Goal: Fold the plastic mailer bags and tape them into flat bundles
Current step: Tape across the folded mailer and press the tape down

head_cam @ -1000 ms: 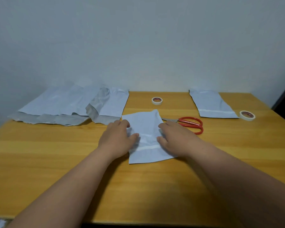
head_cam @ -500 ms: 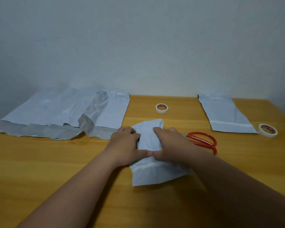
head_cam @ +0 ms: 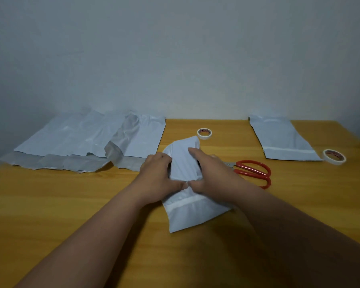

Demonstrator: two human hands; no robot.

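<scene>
Between both hands' fingers (head_cam: pixel 192 151) lies the gathered mailer bag (head_cam: pixel 185 167).

You're looking at a dim, flat, bluish picture — soft shadows fall toward you beneath the forearms on the table (head_cam: pixel 50 204). Its far edge bows from wide-angle distortion; the far mailers look soft, without glare.

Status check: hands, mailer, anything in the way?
Left hand and right hand both grip the center mailer bag, sides gathered inward. No tape on it yet. Red scissors lie close beside the right hand.
</scene>
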